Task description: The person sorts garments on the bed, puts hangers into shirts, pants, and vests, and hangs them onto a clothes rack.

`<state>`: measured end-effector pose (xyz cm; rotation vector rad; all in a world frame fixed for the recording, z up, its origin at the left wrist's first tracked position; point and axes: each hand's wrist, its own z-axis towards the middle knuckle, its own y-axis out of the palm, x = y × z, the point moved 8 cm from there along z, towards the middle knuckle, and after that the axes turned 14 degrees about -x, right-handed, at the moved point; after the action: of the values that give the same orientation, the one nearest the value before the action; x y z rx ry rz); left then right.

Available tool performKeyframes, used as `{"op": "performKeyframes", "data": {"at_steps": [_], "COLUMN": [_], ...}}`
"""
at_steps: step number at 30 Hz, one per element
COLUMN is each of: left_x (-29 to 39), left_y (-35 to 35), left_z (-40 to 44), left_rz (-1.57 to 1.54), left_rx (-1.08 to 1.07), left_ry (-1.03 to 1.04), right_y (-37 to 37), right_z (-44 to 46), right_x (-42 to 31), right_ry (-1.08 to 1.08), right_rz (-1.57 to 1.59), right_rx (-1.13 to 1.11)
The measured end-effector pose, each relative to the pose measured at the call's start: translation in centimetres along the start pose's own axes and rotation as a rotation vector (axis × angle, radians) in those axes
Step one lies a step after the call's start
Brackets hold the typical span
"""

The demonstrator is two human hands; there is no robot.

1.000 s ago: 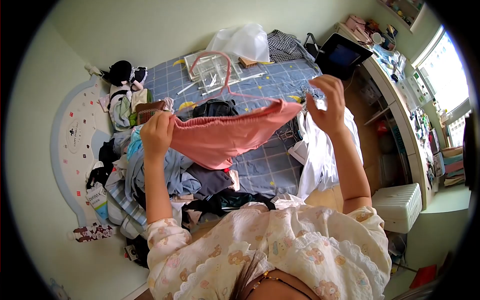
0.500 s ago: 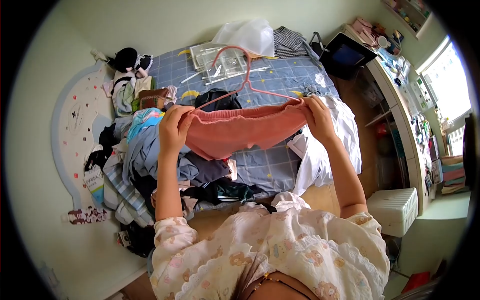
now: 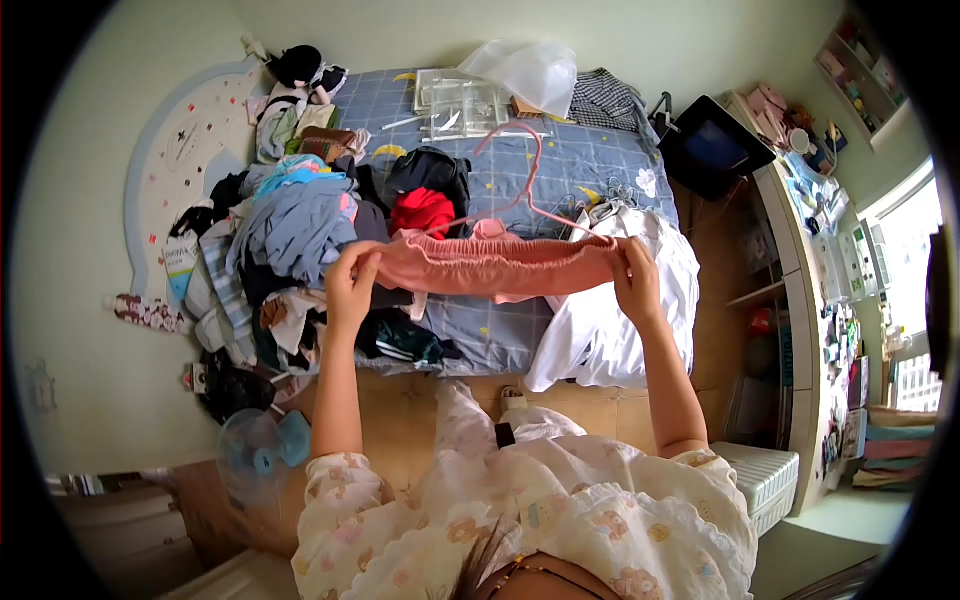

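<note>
- the pink garment (image 3: 500,275) is held up over the near part of the bed (image 3: 490,330), stretched sideways between both hands, with its gathered waistband uppermost.
- the grip of the left hand (image 3: 350,290) is closed on one end of the waistband, thumb and fingers pressed together on the cloth; the other end is pinched in the same way by the right hand (image 3: 638,285).
- the pink hanger (image 3: 538,160) is seen with its hook raised beyond the garment and its arms run down to the waistband; whether its ends are seated inside the cloth cannot be told.
- as far as can be judged, the garment and hanger have been brought together and the waistband is spread nearly level, but neither end has been released.
- the heap of clothes (image 3: 295,235) is left loose and tangled on the bed, and no hanger can be made out in it.
- a white garment (image 3: 585,345) is spread near the right hand, partly covered from view by the pink cloth.
- beyond the garment, a red cloth (image 3: 422,212) is rested against a black bag (image 3: 445,175), and the far edge is taken up by a clear plastic bag (image 3: 530,75).
- on the right, the way is bounded by a cluttered bench (image 3: 795,285) and a white box (image 3: 760,480).
</note>
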<state>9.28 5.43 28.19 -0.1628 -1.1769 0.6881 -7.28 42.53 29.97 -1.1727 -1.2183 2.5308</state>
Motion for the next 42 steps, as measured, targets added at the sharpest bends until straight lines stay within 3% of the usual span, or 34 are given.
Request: {"op": "performKeyframes", "data": {"at_steps": [3,13,23,31,35,42], "left_x": [1.8,11.0,15.7,24.0,24.9,24.3], "left_y": [1.9,1.3,1.2,1.4,4.2,10.9], "left_z": [-4.8,-17.8,-31.4,-30.9,-29.3,-26.2], "left_rz": [0.050,0.207,0.111,-0.030,-0.173,-0.265], "left_rx": [-0.111,-0.102,-0.176,-0.282,-0.301,-0.459], "left_ry": [-0.093,0.041,-0.116,-0.045,0.013,0.011], "right_y": [-0.4,-3.3,-4.0,-12.4,-15.3,-18.8], "right_z": [-4.0,-15.7,-29.2,-35.4,-37.3,-40.4], "right_x": [0.2,-6.7,-13.6,-18.5,-19.3,-16.6], "right_ry": [-0.017,-0.038,0.043,0.092,0.052,0.172], "right_rz": [0.025,0.009,0.044,-0.068,-0.129,-0.188], "right_rx": [-0.074,-0.074,-0.078,0.054,0.166,0.214]}}
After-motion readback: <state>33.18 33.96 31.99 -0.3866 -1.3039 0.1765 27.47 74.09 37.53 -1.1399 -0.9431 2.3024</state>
